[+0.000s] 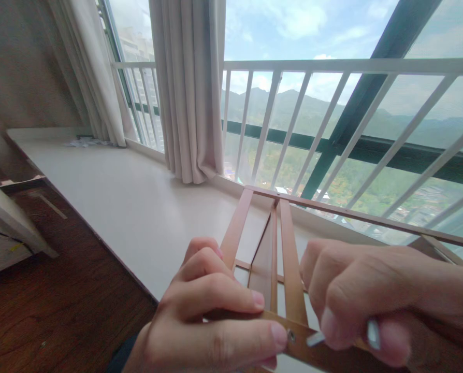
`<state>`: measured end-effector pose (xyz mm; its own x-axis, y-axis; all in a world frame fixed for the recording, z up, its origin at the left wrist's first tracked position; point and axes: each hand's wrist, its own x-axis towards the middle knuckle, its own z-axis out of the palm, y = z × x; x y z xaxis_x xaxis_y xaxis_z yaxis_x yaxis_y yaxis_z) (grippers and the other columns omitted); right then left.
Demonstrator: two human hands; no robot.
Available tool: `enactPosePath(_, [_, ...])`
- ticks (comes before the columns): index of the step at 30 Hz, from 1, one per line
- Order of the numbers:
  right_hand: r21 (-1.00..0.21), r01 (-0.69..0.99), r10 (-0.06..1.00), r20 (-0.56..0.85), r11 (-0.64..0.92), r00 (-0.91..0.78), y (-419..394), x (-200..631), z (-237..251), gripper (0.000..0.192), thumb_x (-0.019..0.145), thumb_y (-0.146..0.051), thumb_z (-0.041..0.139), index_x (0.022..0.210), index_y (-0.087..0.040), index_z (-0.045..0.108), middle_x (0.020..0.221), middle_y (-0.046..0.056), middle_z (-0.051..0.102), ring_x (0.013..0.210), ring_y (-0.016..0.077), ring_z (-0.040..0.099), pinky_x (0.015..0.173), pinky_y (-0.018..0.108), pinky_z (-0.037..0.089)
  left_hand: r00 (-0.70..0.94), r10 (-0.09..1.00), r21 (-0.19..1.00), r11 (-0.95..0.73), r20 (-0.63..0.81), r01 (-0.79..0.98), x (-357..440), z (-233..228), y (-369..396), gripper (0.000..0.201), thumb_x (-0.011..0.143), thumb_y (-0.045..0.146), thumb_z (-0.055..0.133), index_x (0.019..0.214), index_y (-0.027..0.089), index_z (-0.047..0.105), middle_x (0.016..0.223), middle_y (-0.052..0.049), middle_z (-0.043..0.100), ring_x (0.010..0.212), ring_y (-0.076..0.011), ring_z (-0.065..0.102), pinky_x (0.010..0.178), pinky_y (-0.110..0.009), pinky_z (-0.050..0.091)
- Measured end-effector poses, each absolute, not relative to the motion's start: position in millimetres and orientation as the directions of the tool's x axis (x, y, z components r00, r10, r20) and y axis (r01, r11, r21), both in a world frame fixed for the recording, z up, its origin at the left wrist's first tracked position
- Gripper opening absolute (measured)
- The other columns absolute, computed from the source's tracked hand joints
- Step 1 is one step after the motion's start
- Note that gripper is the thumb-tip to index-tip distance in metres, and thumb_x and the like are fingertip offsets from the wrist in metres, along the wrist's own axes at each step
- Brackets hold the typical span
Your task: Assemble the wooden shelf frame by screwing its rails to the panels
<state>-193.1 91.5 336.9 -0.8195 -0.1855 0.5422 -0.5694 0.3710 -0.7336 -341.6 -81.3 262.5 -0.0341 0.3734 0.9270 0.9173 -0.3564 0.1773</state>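
Left hand (212, 311) is closed on the wooden frame (293, 264), thumb and fingers gripping its near rail. Right hand (359, 295) is in a tight fist on one small metal tool (315, 339); could be a hex key, mostly hidden by the fingers, so can't confirm. Tool tip pokes out left of that fist, just beside one screw hole (291, 335) at the left thumb tip. Frame: brown, smooth, flat stock. Two slats run from near the grips to one far rail, one thin panel between them, lower down. Frame sits under and beyond both hands, over the white sill (126, 207). Beyond the grips: two beige curtains (188, 88), one white railing (332, 66), then hills (286, 103).
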Motion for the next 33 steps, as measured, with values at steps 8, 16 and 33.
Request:
enactPosePath(8, [-0.717, -0.509, -0.206, 0.472, 0.477, -0.857, 85.7, -194.7, 341.6, 0.041, 0.098, -0.049, 0.06, 0.098, -0.009, 0.07, 0.08, 0.008, 0.068, 0.075, 0.0139, 0.065, 0.074, 0.022, 0.053, 0.014, 0.308, 0.128, -0.435, 0.951, 0.891, -345.2, 256.8, -73.2, 0.005, 0.086, 0.029, 0.076, 0.083, 0.027, 0.079, 0.079, 0.005, 0.072, 0.067, -0.0086, 0.056, 0.087, -0.038, 0.046])
enactPosePath(16, [-0.735, -0.495, -0.212, 0.451, 0.462, -0.867, 92.4, -198.0, 340.4, 0.038, 0.098, -0.046, 0.061, 0.095, -0.009, 0.071, 0.081, 0.008, 0.068, 0.077, 0.0141, 0.066, 0.076, 0.022, 0.054, 0.001, 0.319, 0.142, -0.426, 0.948, 0.894, -345.9, 254.4, -69.6, 0.004, 0.087, 0.03, 0.076, 0.084, 0.027, 0.078, 0.079, 0.005, 0.071, 0.068, -0.009, 0.054, 0.086, -0.039, 0.045])
enactPosePath(33, [-0.663, -0.489, -0.166, 0.489, 0.567, -0.856, 88.0, -200.2, 350.7, 0.028, 0.092, -0.033, 0.073, 0.083, -0.006, 0.075, 0.065, 0.008, 0.067, 0.059, 0.0108, 0.061, 0.056, 0.018, 0.047, -0.046, 0.326, 0.181, -0.397, 0.944, 0.9, -343.5, 248.8, -70.6, 0.008, 0.087, 0.025, 0.076, 0.091, 0.031, 0.079, 0.085, 0.005, 0.069, 0.072, -0.0086, 0.056, 0.092, -0.039, 0.046])
